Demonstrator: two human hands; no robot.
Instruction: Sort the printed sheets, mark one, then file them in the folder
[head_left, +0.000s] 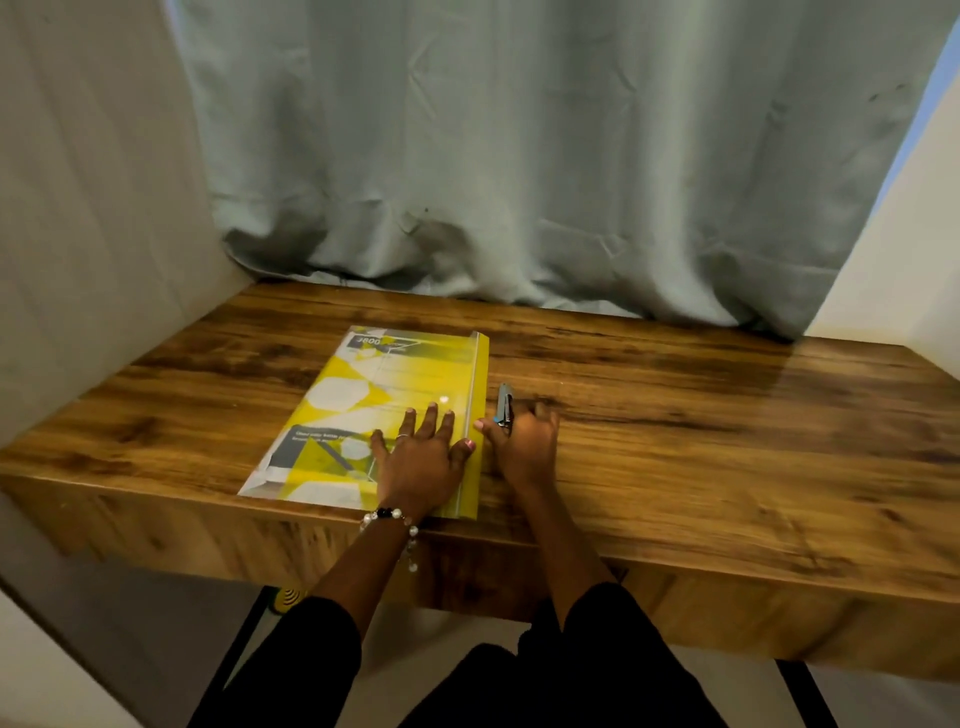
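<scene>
My left hand (422, 457) lies flat on the folder (384, 410), fingers spread and straight, pressing down on its clear cover near the spine edge. A ring sits on one finger and a bead bracelet (388, 517) circles that wrist. The folder is yellow, with a transparent front through which a printed sheet of yellow, grey and white shapes shows. It lies closed on the wooden worktop (675, 426), left of centre, its near edge reaching the worktop's front edge and its spine on the right.

My right hand (522, 441) rests on the worktop just beside the folder's spine, fingers curled round a pen (505, 405); its blue-grey barrel points away from me past my knuckles. My thumb tip is at the folder's edge; I cannot tell whether it touches.

Behind the worktop hangs a crumpled grey-green curtain (519, 156), its hem bunched on the far edge. Pale walls (78, 234) close in on both sides. My black sleeves show below.
</scene>
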